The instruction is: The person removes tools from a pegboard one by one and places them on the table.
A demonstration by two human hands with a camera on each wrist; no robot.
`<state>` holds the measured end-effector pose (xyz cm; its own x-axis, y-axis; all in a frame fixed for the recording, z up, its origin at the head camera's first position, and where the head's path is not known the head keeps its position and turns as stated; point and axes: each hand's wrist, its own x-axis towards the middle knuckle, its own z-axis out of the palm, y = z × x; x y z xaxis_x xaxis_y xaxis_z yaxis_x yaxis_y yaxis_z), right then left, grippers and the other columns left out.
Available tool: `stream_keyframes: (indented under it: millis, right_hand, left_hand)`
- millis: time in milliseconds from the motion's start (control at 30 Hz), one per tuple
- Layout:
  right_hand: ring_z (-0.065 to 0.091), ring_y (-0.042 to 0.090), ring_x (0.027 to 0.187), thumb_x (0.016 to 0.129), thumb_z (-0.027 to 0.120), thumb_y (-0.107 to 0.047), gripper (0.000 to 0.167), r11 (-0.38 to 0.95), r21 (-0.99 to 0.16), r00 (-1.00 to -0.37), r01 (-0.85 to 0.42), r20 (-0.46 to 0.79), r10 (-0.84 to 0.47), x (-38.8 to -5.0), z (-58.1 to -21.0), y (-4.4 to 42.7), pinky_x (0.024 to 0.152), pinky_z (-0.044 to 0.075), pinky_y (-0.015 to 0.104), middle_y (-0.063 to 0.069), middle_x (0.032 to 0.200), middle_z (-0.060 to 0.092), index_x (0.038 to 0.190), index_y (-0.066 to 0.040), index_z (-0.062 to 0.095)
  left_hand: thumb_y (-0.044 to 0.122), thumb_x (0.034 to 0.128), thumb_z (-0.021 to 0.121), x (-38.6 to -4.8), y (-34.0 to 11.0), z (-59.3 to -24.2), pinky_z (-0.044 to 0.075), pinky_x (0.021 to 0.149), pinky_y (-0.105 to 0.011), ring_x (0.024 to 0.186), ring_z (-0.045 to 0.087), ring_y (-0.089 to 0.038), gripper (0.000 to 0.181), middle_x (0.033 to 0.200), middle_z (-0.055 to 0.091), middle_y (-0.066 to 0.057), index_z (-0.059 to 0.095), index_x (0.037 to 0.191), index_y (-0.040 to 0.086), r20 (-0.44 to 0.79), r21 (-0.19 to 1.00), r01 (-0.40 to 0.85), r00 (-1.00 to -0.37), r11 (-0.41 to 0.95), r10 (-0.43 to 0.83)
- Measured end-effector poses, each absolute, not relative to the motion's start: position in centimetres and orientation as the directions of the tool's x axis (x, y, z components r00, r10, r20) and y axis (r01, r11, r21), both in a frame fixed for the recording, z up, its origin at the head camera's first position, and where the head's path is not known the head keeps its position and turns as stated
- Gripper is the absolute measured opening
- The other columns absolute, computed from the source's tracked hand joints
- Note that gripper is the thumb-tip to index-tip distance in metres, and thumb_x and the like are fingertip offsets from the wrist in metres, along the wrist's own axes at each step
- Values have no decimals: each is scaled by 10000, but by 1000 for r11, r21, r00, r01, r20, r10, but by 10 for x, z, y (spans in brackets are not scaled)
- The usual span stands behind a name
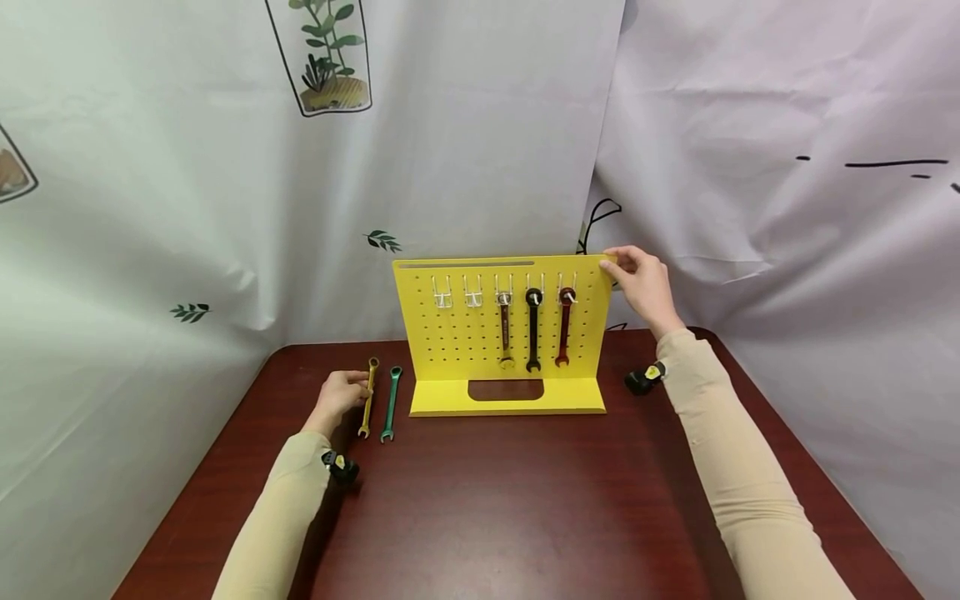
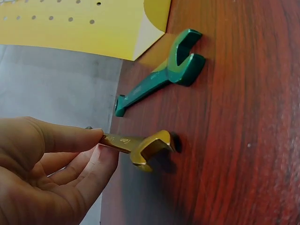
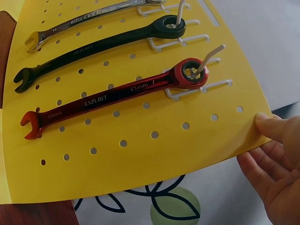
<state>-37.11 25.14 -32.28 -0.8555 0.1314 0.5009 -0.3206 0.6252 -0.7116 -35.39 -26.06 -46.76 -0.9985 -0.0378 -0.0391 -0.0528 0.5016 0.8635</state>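
In left hand (image 1: 340, 394), gold wrench (image 2: 136, 146) (glossy)

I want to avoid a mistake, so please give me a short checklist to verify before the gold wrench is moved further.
1. Left grip pinches the gold wrench: ok.
2. Gold wrench fully off the table: cannot tell.
3. Right grip holds the board by its upper right corner: ok.
4. Two left hooks are bare: ok.
5. Nothing lies between gold wrench and board: not ok, the green wrench does.
6. Silver wrench, black wrench and red wrench hang on hooks: ok.
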Motion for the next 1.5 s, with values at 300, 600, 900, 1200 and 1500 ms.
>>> stream_keyframes:
  millis: [300, 600, 900, 1200, 1500]
  right_hand:
    - [641, 248, 993, 994, 657, -327, 353, 625, -710, -858, -324, 499, 122, -373, -324, 251, 741, 491, 295, 145, 1076, 687, 1248, -84, 691]
    - [639, 242, 977, 991, 666, -314, 340, 633, -702, -849, -328, 513, 129, -373, -324, 252, 731, 485, 291, 145, 1065, 689, 1236, -81, 698]
    - [647, 247, 966, 988, 670, -319, 343, 642, -696, -848, -321, 513, 132, -372, -324, 251, 716, 484, 280, 142, 1054, 691, 1235, -84, 701]
    - [657, 264, 972, 988, 672, -312, 347, 651, -692, -850, -312, 510, 134, -370, -324, 253, 694, 476, 254, 145, 1050, 683, 1234, -68, 696]
    - [646, 268, 967, 992, 666, -314, 347, 652, -696, -854, -301, 501, 140, -370, -321, 252, 701, 481, 285, 142, 1056, 673, 1237, -70, 690]
  left_hand:
    - [-79, 924, 563, -354, -259, -473, 602, 780, -380, 989, 676, -327, 436, 1235, 611, -352, 515, 1343, -188, -74, 847, -82, -997, 526, -37]
    - [-57, 937, 569, -357, -258, -475, 605, 775, -397, 970, 687, -335, 390, 1209, 624, -348, 551, 1304, -189, -60, 830, -71, -998, 553, -37]
    - [-48, 940, 607, -352, -256, -477, 610, 723, -380, 886, 704, -326, 319, 1125, 673, -312, 620, 1238, -164, -23, 798, -58, -998, 600, -65]
    - [-9, 929, 638, -348, -252, -475, 613, 708, -379, 830, 718, -310, 304, 1092, 672, -327, 646, 1188, -168, -13, 784, -60, -997, 618, -80]
    - [-24, 894, 672, -348, -250, -473, 612, 671, -363, 765, 713, -284, 265, 1023, 687, -313, 677, 1122, -161, 3, 781, -64, -994, 621, -107]
